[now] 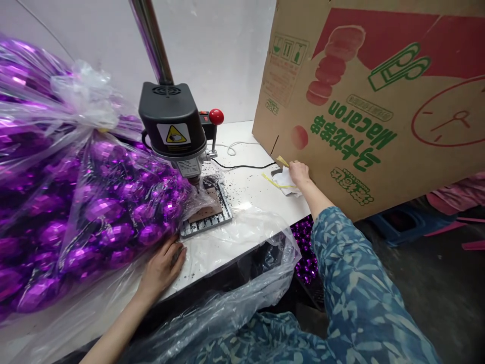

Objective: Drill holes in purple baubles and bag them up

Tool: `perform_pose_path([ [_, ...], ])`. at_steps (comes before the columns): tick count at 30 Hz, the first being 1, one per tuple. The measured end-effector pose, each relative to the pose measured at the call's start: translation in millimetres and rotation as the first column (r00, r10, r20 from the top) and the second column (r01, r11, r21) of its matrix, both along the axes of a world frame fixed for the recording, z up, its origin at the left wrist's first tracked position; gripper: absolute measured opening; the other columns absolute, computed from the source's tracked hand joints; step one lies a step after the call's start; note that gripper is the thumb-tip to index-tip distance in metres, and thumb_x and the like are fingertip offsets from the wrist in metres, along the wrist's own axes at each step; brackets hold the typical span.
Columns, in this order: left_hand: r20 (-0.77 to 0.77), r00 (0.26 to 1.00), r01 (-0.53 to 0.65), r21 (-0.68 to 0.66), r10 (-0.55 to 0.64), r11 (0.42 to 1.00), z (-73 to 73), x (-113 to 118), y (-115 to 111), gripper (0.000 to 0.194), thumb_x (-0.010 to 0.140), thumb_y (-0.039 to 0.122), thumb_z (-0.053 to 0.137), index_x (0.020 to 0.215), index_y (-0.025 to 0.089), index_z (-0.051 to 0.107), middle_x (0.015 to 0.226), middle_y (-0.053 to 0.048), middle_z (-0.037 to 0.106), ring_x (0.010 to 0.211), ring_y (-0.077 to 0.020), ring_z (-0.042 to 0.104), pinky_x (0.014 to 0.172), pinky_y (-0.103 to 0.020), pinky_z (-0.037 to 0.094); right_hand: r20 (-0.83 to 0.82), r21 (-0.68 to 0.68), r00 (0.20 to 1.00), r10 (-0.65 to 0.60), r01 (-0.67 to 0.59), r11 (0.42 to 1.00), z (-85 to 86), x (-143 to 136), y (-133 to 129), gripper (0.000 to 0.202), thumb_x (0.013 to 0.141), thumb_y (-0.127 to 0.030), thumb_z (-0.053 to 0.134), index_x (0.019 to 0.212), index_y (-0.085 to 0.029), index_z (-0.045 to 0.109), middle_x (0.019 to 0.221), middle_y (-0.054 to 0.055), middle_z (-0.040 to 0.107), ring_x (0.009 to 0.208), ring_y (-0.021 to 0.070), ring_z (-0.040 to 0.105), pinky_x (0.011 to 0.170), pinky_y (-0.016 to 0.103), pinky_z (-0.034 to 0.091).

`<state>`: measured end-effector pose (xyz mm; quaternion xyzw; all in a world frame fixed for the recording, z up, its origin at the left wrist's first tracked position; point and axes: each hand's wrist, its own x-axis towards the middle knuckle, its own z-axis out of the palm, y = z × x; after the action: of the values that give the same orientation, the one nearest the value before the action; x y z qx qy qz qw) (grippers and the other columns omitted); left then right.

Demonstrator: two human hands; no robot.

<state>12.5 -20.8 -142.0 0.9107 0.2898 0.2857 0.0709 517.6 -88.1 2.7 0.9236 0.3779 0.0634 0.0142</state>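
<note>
My left hand (pixel 163 264) lies on the white table by its front edge, fingers loosely bent and holding nothing. It touches the lower side of a clear plastic bag (pixel 98 202) full of shiny purple faceted balls, tied at the top. My right hand (pixel 300 174) reaches to the foot of a cardboard box. Its fingers are closed at the end of a thin yellow strip (pixel 282 161), above a crumpled white piece of paper or cloth (pixel 285 178). The fingertips are partly hidden. Another yellow strip (pixel 270 180) lies beside it.
A black bench drill press (pixel 172 121) with a red-knobbed lever (pixel 216 117) stands between my hands, dark shavings around its base (pixel 227 215). The large cardboard box (pixel 341 116) takes up the right side. Loose plastic film (pixel 242 298) hangs over the table edge. More purple pieces (pixel 304 247) sit below.
</note>
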Motion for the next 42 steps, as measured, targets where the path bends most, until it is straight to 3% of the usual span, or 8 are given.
perform_pose_path([
  [13,-0.012,1.000,0.000,0.078,0.001,0.997,-0.8,0.0,-0.8,0.023,0.100,0.037,0.046,0.100,0.021,0.062,0.119,-0.012,0.070,0.096,-0.0243,0.074,0.079,-0.031,0.058,-0.080,0.004,0.996,0.027,-0.027,1.000,-12.0,18.9,56.4,0.032,0.095,-0.005,0.046,0.114,-0.005,0.071,0.119,0.024,0.066,0.109,0.0209,0.059,0.091,0.027,0.040],
  [22,0.003,1.000,0.000,0.125,0.000,0.992,1.3,1.8,-0.7,0.023,0.101,0.035,0.046,0.100,0.020,0.063,0.120,-0.012,0.070,0.096,-0.0228,0.074,0.079,-0.029,0.058,0.064,0.103,0.992,0.112,-0.118,0.988,-1.7,10.0,39.5,0.036,0.096,-0.012,0.039,0.115,-0.012,0.071,0.120,0.018,0.064,0.110,0.0256,0.055,0.083,0.031,0.044],
  [26,0.004,1.000,0.003,0.155,-0.004,0.988,2.6,3.5,-1.8,0.023,0.101,0.034,0.046,0.098,0.019,0.064,0.117,-0.013,0.071,0.094,-0.0230,0.074,0.078,-0.029,0.058,0.054,0.305,0.987,0.154,-0.163,0.938,-3.3,-7.7,14.3,0.031,0.096,-0.017,0.045,0.110,-0.014,0.072,0.116,0.016,0.066,0.111,0.0265,0.054,0.082,0.033,0.047],
  [29,0.022,1.000,-0.005,0.148,0.002,0.989,5.2,4.8,-3.2,0.022,0.100,0.031,0.048,0.097,0.018,0.065,0.115,-0.013,0.072,0.095,-0.0224,0.074,0.080,-0.029,0.058,-0.035,0.523,0.935,0.353,-0.284,0.804,-9.8,-47.6,-14.9,0.024,0.094,-0.020,0.052,0.103,-0.014,0.073,0.104,0.011,0.071,0.092,0.0206,0.063,0.082,0.033,0.050],
  [31,0.054,0.999,-0.001,0.156,-0.007,0.988,8.3,4.4,-3.5,0.019,0.099,0.029,0.050,0.097,0.017,0.066,0.112,-0.012,0.073,0.096,-0.0211,0.074,0.081,-0.028,0.058,-0.122,0.623,0.800,0.587,-0.399,0.673,-17.6,-90.4,-42.2,0.018,0.093,-0.023,0.056,0.097,-0.016,0.073,0.093,0.007,0.073,0.079,0.0165,0.065,0.076,0.030,0.052],
  [35,0.194,0.978,0.027,0.230,-0.073,0.973,22.1,0.6,-11.1,0.011,0.095,0.018,0.057,0.098,0.018,0.067,0.098,-0.008,0.077,0.092,-0.0171,0.075,0.086,-0.026,0.058,-0.232,0.667,0.382,0.895,-0.607,0.432,-46.3,-184.7,-111.3,0.015,0.098,-0.024,0.056,0.103,-0.020,0.070,0.093,0.003,0.073,0.085,0.0129,0.067,0.078,0.025,0.054],
  [38,0.204,0.963,0.122,0.254,-0.177,0.960,35.5,-5.0,-36.3,0.012,0.091,0.012,0.062,0.101,0.017,0.066,0.090,-0.006,0.076,0.087,-0.0148,0.074,0.087,-0.025,0.058,-0.420,0.445,0.316,0.850,-0.745,0.497,-86.9,-230.9,-159.6,0.019,0.097,-0.022,0.057,0.112,-0.021,0.068,0.098,0.005,0.072,0.092,0.0170,0.066,0.080,0.029,0.056],
  [42,-0.150,0.880,0.473,0.199,-0.451,0.858,29.1,-33.0,-87.0,0.018,0.094,0.028,0.061,0.107,0.017,0.069,0.113,-0.012,0.074,0.118,-0.0259,0.066,0.106,-0.041,0.051,-0.540,-0.032,0.546,0.640,-0.774,0.633,-152.2,-246.9,-206.2,0.015,0.094,-0.019,0.058,0.092,-0.020,0.072,0.096,0.008,0.069,0.096,0.0267,0.064,0.082,0.042,0.058],
])
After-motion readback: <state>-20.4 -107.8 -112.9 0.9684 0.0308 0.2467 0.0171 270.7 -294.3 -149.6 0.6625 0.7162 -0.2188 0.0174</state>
